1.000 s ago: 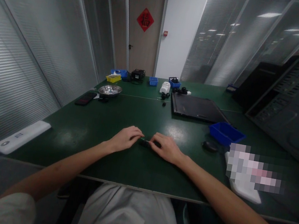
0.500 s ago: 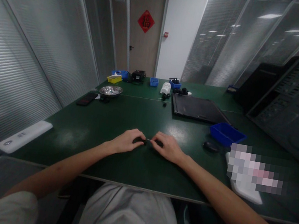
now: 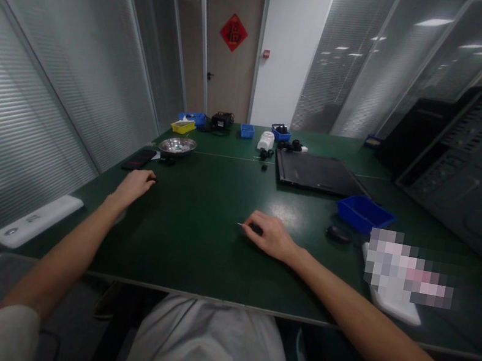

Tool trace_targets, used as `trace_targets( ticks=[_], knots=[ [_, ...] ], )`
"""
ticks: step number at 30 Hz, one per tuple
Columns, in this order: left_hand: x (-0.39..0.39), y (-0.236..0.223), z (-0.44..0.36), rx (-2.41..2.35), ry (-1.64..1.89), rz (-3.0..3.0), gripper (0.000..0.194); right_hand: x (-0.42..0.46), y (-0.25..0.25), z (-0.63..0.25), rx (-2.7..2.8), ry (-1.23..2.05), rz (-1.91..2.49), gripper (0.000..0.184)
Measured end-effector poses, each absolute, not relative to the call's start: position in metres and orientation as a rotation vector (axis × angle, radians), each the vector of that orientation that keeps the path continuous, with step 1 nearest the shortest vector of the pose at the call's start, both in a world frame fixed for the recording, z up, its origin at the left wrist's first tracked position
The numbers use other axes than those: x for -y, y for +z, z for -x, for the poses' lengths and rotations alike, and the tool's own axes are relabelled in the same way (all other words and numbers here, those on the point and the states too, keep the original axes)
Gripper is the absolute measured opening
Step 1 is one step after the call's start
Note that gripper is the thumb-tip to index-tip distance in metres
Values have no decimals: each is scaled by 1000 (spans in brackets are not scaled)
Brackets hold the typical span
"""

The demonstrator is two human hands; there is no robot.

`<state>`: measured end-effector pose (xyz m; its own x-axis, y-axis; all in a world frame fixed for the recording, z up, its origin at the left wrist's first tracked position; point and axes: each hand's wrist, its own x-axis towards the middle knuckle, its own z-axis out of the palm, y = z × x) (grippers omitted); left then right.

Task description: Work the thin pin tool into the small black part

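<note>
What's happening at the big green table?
Someone's right hand pinches a thin, pale piece over the green table. Their left hand is off to the left, near the dark phone; whether it holds something is hard to tell. A shiny metal dish sits beyond it.

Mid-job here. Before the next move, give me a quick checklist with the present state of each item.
1. Right hand grips the thin pale piece: ok, pinched at the fingertips, tip pointing left.
2. Left hand has a secure hold: cannot tell; something small and dark shows at its fingertips.
3. Left hand off the phone: cannot tell; they appear very close.
4. Hands apart from each other: ok, a wide gap.
5. Metal dish upright: ok, beyond the left hand.
6. Right hand off the mouse: ok.
</note>
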<state>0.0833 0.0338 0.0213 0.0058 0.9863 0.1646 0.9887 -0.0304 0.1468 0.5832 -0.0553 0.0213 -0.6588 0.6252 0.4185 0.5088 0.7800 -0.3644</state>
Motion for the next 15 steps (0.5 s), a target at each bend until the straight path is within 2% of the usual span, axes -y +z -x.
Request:
trace_targets(
  ticks=[4,9,15],
  knots=[
    [-33,18,-34,2360,-328,2047,29,55,21,-583,2441,297,847,18],
    [-27,20,-30,2363,-361,2052,30,55,22,-583,2436,279,866,17],
    [-3,31,-5,2455,-499,1773,30,55,22,-584,2434,286,859,18]
  ],
)
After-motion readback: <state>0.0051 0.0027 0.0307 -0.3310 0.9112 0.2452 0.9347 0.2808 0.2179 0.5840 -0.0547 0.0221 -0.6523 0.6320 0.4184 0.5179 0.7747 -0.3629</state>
